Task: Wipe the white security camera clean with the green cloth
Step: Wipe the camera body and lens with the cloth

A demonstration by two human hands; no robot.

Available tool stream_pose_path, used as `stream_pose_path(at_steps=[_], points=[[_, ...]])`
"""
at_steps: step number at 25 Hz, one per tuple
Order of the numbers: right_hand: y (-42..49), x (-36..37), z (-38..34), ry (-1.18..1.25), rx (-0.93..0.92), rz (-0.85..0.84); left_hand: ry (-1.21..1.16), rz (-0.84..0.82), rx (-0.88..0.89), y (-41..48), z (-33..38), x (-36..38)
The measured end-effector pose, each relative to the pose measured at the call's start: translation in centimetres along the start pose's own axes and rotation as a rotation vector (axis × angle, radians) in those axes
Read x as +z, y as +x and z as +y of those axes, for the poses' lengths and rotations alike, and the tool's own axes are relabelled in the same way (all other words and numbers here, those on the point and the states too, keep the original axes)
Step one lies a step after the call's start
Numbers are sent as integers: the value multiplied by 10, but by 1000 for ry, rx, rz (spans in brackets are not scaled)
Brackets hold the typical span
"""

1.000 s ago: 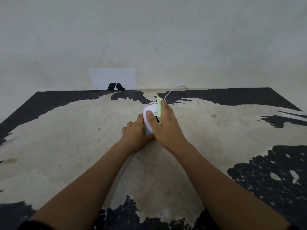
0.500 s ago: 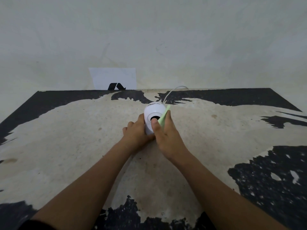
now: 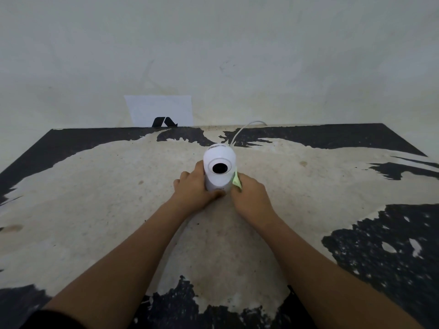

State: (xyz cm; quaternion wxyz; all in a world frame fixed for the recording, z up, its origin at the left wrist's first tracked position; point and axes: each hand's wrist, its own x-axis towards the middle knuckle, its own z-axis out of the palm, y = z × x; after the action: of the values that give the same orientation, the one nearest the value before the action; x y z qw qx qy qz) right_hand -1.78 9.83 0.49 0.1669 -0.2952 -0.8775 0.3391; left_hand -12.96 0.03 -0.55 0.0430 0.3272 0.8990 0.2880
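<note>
Worn tabletop (image 3: 118, 210), black finish flaked off to pale patches, pushed against a plain off-white wall (image 3: 285, 55); a white card w/ black mark (image 3: 161, 111) leans at the back edge. White security camera (image 3: 219, 166) stands upright mid-table, dark lens facing you, cable (image 3: 242, 130) trailing off behind. Your left hand (image 3: 193, 188) is wrapped round its lower left side, bracing it. Your right hand (image 3: 251, 195) is closed on the green cloth (image 3: 236, 180), pressing it to the body's lower right flank. Progress: wiping looks mid-way; can't tell which faces are clean. Likely left: top, back, left side under your bracing hand.
</note>
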Motion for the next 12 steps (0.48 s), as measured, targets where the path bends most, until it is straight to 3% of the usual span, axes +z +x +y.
stream_pose_path(at_steps=[3, 8, 12], points=[[-11, -13, -3, -58, -45, -48, 6, -19, -6, -1, -2, 0], [-25, -36, -15, 366, -70, -128, -75, -32, -22, -9, -3, -5], [-23, -46, -20, 505, -109, -131, -529, 170, -80, -38, -5, -30]])
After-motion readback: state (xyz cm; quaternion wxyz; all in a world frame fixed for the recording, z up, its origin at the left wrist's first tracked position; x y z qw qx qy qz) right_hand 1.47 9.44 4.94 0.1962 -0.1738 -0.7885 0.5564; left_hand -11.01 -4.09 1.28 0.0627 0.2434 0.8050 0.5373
